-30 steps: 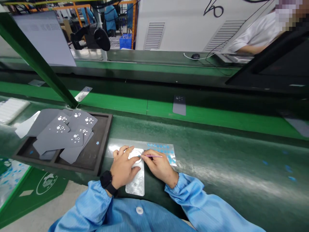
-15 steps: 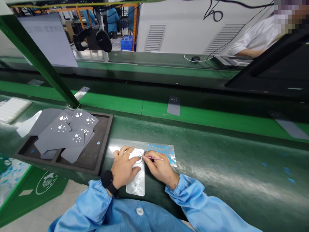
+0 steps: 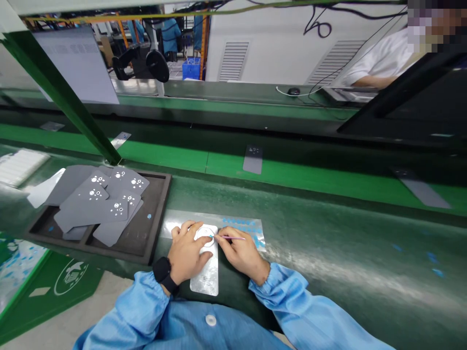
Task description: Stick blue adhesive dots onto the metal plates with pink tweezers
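Observation:
On the green worktop lies a silvery white plate point(image 3: 205, 279) with a ring outline near its top. My left hand point(image 3: 188, 253) rests over its upper left part, fingers apart, the index fingertip beside a small blue piece at the ring. From the right, my right hand point(image 3: 241, 252) pinches a thin pink tool point(image 3: 233, 237) whose tip is at the blue piece. Behind both hands lies a clear sheet point(image 3: 261, 232) with rows of blue stickers, partly hidden by my right hand.
A dark tray point(image 3: 160, 209) at the left holds overlapping grey plates point(image 3: 83, 211). Beyond the worktop runs a green belt point(image 3: 186, 158) carrying a grey plate point(image 3: 253, 159). A green post point(image 3: 73, 104) slants at the left. A person's arm point(image 3: 375, 80) shows at the top right.
The grey plates on the belt have shifted left. Both hands and the pink tool have stayed nearly in place at the silvery plate.

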